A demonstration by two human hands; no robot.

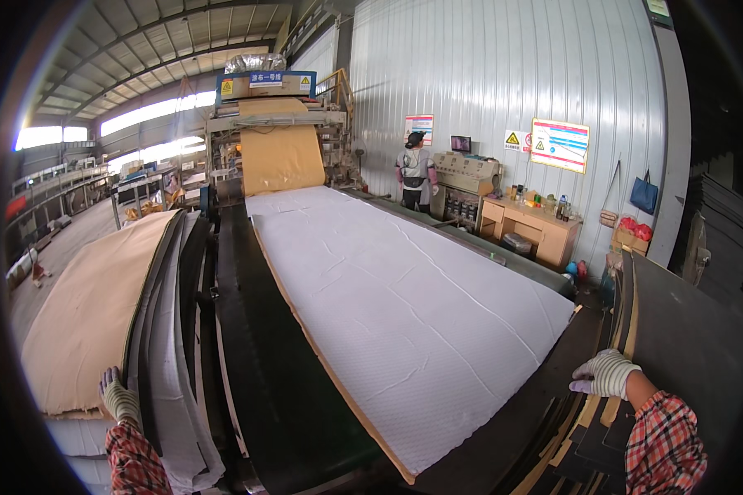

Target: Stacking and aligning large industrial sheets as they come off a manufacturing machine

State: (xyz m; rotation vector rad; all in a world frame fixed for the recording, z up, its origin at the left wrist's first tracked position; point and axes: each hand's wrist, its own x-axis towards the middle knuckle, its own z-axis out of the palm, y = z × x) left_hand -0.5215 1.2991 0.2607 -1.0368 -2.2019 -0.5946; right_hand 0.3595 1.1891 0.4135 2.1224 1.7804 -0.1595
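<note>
Beside a long conveyor line inside a metal-walled factory hall, a worker in white knit gloves and red plaid sleeves is standing at the end of a wide white quilted sheet (404, 305), which is lying flat along the black belt (264, 355) and running back toward a tan roll-fed machine (279, 140). The left hand (120, 402) is resting its grip against the near edge of a stack of tan boards (91, 305) at the person's left, fingers pointing up along the dark layers; whether the fingers are clenched on an edge cannot be told. The right hand (605, 373) is hovering just past the sheet's near right corner, fingers curled loosely and closed on nothing, beside upright dark panels (685, 330) leaning at the right. The sheet's tan backing is showing as a thin edge along its left side. Farther back, another person (415, 172) is standing facing a control console (465, 175) by the corrugated wall, next to a wooden desk (530, 227) crowded with small items. Posters are hanging on the wall above the desk, and a blue bag (643, 195) is hanging farther right.
</note>
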